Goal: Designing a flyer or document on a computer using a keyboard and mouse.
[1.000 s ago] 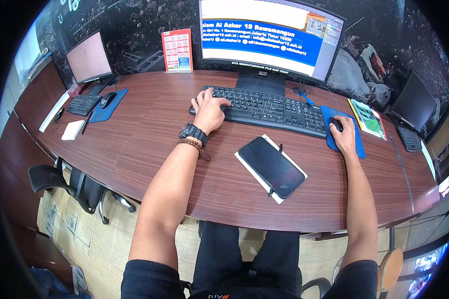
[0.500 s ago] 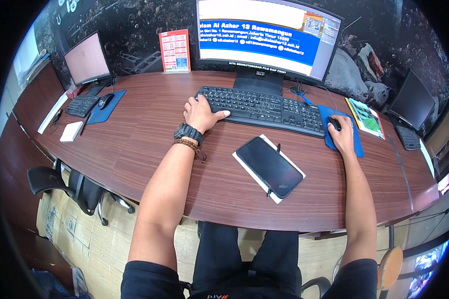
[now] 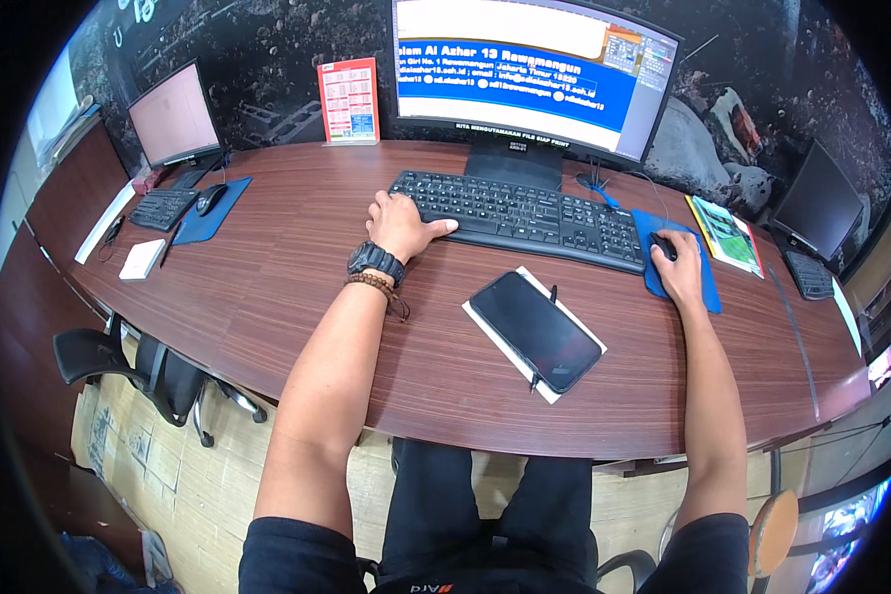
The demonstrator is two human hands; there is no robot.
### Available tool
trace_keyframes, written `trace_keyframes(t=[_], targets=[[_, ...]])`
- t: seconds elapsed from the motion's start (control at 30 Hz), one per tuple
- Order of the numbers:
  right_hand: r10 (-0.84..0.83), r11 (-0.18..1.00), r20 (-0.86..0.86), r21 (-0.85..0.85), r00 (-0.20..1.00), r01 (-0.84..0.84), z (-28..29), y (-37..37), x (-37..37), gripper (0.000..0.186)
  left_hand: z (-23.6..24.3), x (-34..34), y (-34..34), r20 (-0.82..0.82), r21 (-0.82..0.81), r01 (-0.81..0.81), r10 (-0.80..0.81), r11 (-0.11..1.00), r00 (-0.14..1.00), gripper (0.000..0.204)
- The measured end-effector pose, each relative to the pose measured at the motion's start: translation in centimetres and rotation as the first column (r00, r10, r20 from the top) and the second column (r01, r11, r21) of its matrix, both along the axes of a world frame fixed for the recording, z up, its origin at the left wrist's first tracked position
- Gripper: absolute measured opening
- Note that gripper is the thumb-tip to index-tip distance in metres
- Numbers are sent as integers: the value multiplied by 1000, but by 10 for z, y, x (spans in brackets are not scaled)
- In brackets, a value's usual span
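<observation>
My left hand (image 3: 402, 226) rests on the left end of a black keyboard (image 3: 525, 216), fingers apart and the thumb stretched along its front edge. A black watch and a beaded bracelet circle that wrist. My right hand (image 3: 679, 265) is curved over a black mouse (image 3: 665, 246) on a blue mouse pad (image 3: 653, 285). Behind the keyboard stands a large monitor (image 3: 525, 74) with white and blue artwork on its screen. Between my forearms a dark phone (image 3: 537, 332) lies aslant on a white pad (image 3: 485, 325), and a pen (image 3: 553, 294) pokes out from beneath it.
A red and white desk calendar (image 3: 350, 101) stands left of the monitor. Farther left are a second monitor (image 3: 174, 117), keyboard (image 3: 164, 208) and mouse (image 3: 210, 200). Colourful booklets (image 3: 727, 236) lie right of my mouse pad, near another screen (image 3: 820, 201). An office chair (image 3: 148, 371) stands below the desk's left side.
</observation>
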State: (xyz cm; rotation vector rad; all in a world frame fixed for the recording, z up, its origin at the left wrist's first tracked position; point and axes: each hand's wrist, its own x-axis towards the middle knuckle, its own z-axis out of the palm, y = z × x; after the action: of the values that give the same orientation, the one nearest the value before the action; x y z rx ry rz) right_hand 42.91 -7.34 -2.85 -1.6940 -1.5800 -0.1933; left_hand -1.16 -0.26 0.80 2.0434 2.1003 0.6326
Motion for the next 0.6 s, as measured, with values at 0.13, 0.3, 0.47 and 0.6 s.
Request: trace_keyframes(t=[0.13, 0.3, 0.47, 0.6], targets=[[6, 1000, 13, 12, 1000, -6, 0, 0, 1, 33, 1, 1, -2, 2, 7, 2, -2, 1000, 1000, 89], [-7, 1000, 3, -3, 1000, 7, 3, -2, -4, 33, 0, 0, -1, 1, 11, 1, -1, 1000, 1000, 88], [-3, 1000, 11, 11, 1000, 3, 0, -1, 0, 32, 0, 0, 0, 2, 8, 4, -4, 1000, 1000, 89], [11, 1000, 11, 28, 1000, -12, -1, 0, 0, 33, -1, 0, 0, -2, 15, 7, -7, 1000, 1000, 89]])
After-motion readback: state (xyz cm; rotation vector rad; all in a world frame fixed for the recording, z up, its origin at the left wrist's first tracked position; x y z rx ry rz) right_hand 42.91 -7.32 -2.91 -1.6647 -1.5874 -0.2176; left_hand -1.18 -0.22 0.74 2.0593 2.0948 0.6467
